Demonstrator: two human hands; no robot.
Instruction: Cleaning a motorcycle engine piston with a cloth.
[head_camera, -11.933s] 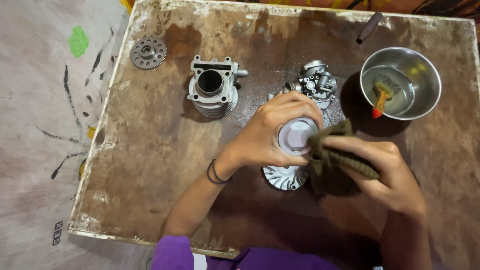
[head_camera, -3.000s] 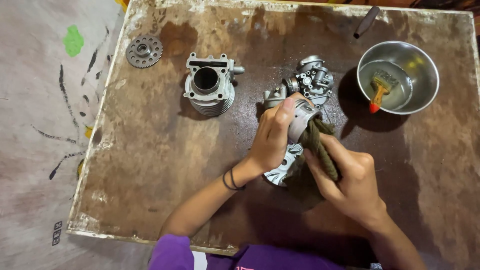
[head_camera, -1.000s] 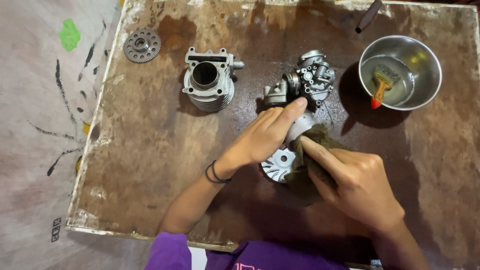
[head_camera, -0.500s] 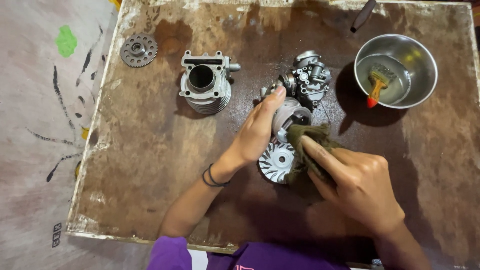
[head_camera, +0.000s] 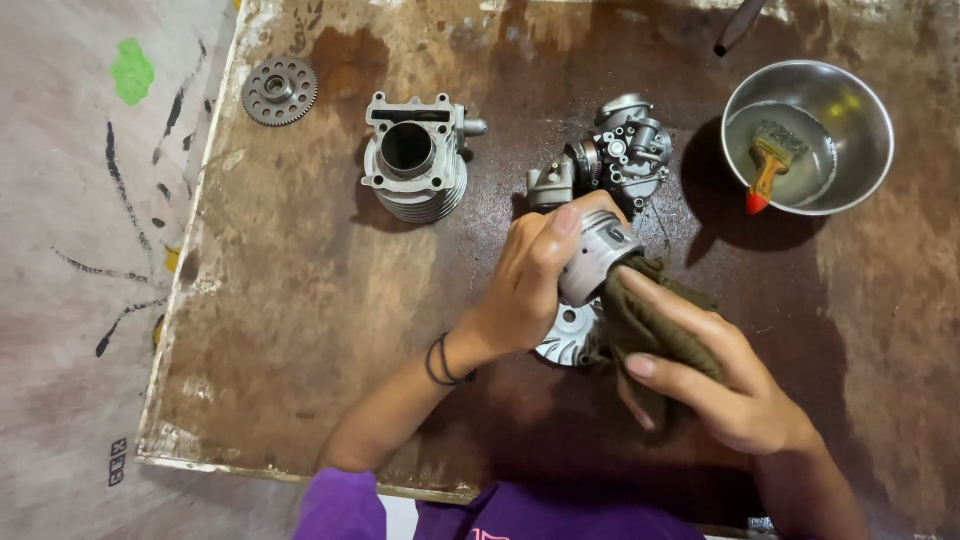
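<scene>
**Wiping a metal piston over the stained board**

Gripping a grey metal piston (head_camera: 598, 257) in the left hand (head_camera: 535, 285), fingers curled closed around its upper side, thumb hidden beneath. Pressing an olive-green rag (head_camera: 650, 335) against the piston's right end with the right hand (head_camera: 725, 385), fingers stretched long and closed over the cloth. Holding both just above a finned silver disc (head_camera: 568, 340) lying partly hidden under the hands, near the middle of the brown wooden board (head_camera: 300, 330). Sitting just beyond the piston, on the far side: a carburettor (head_camera: 610, 160). Standing to its left, well apart from the hands: a finned cylinder block (head_camera: 415, 160), bore facing up. Lying at the far left corner: a small toothed gear (head_camera: 279, 91). Resting at the far right: a steel bowl (head_camera: 870, 110) with an orange-handled brush (head_camera: 768, 170) inside. Wearing dark bands (head_camera: 440, 360) on the left wrist.
</scene>
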